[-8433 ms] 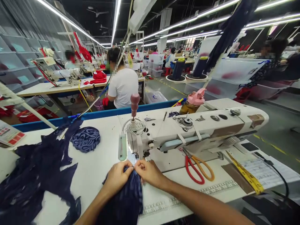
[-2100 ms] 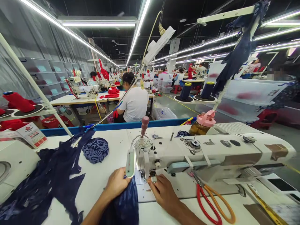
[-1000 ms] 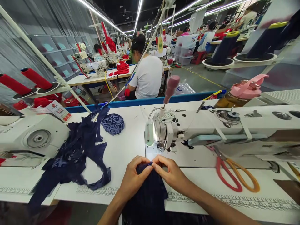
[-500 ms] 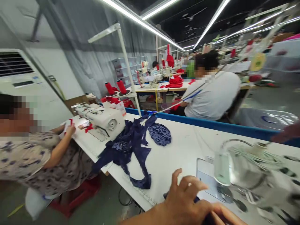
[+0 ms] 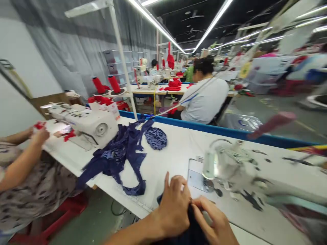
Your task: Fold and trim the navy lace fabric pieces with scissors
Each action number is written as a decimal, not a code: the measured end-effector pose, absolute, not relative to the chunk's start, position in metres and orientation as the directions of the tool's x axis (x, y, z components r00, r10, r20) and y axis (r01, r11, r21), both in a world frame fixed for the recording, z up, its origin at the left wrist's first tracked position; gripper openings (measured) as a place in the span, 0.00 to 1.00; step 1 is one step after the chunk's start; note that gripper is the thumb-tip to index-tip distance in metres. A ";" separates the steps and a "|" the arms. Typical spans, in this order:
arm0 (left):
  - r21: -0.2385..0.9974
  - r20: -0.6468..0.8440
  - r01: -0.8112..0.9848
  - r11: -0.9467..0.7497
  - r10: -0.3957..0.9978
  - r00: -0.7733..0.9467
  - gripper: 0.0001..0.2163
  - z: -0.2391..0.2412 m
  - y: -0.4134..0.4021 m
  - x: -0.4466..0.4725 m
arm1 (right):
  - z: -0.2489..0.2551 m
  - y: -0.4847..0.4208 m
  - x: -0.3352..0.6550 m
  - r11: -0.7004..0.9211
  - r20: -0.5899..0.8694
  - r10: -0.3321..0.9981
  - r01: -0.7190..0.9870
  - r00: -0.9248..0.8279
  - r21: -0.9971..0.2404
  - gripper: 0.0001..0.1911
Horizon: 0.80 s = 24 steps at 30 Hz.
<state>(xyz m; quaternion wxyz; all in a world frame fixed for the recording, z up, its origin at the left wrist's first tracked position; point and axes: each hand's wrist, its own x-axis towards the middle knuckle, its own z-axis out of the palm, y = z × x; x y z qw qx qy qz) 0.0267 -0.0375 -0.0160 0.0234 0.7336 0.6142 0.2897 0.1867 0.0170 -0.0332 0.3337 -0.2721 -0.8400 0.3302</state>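
Dark cloth [image 5: 195,228] is pinched by the left hand [image 5: 175,204] and right hand [image 5: 216,221], its near end cut off; at right, the sewing machine [image 5: 236,170] is blurred.

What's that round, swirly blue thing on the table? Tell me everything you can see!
The round swirly thing looks like cloth: dark blue with paler blue squiggles all over. Its outline is roughly round, a bit uneven. It lies on the white tabletop, just right of the heap of navy cloth; I can't tell if their edges touch. Nothing sits on top of it.
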 end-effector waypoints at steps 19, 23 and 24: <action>0.907 -0.121 0.407 0.112 0.993 -0.004 0.12 -0.011 -0.019 0.021 | -0.018 0.015 0.236 0.543 0.256 0.807 0.500 -0.532 -0.675 0.10; 0.934 -0.200 0.300 0.196 0.980 -0.017 0.14 -0.014 -0.020 0.014 | -0.038 0.014 0.318 0.599 0.401 0.765 0.785 -0.504 -0.157 0.14; 0.938 -0.223 0.270 0.218 0.975 -0.013 0.14 -0.014 -0.020 0.013 | -0.045 0.014 0.340 0.563 0.398 0.769 0.825 -0.500 -0.050 0.14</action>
